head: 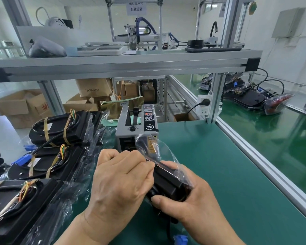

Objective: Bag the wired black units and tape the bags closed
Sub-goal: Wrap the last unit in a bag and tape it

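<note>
A wired black unit (168,183) sits inside a clear plastic bag (154,147) low in the middle of the view. My right hand (187,204) grips the bagged unit from below and the right. My left hand (120,181) is curled over its left end and pinches the bag's film at the top edge. The bag's open mouth stands up in front of the grey tape dispenser (136,128). A blue connector (181,239) on the unit's cable hangs below my hands.
Three bagged black units (60,128) with taped cables lie in a row on the left of the green bench (219,174). An aluminium rail (254,152) borders the bench on the right. Cardboard boxes (24,106) stand behind.
</note>
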The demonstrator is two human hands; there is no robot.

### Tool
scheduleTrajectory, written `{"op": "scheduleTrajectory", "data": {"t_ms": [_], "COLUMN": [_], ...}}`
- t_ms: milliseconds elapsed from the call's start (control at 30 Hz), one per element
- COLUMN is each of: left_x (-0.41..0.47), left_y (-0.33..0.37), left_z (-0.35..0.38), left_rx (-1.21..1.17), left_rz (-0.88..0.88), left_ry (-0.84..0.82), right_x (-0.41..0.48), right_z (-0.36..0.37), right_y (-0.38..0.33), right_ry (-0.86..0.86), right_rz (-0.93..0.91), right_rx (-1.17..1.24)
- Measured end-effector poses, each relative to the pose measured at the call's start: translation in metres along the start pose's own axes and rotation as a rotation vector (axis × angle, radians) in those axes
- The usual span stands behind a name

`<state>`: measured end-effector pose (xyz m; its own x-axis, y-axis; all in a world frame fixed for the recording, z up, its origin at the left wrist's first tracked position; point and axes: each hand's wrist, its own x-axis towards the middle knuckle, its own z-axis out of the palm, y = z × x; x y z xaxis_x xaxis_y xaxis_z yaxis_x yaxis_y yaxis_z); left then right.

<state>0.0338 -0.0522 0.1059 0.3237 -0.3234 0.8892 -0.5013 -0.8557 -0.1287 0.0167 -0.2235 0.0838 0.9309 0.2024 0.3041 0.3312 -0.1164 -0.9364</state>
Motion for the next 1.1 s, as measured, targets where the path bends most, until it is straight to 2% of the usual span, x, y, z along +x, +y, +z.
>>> {"op": "scheduleTrajectory", "data": {"t_ms": [533,767,1100], "left_x": [0.003,0.002,-0.013], "left_y": [-0.003,-0.007,0.012], "left_z": [-0.006,-0.013,-0.015], "left_rx": [-0.08,-0.158,-0.231], "left_rz": [-0.001,0.018,-0.228], "left_ry": [-0.103,-0.251,-0.33], "right_x": [0.001,0.002,0.002], "right_z": [0.0,-0.002,-0.004], "right_y": [0.006,0.006,0.004], "right_ry": [-0.004,0.01,0.015], "right_rz": [0.003,0.006,0.042], "right_rx": [-0.005,-0.011,0.013]}}
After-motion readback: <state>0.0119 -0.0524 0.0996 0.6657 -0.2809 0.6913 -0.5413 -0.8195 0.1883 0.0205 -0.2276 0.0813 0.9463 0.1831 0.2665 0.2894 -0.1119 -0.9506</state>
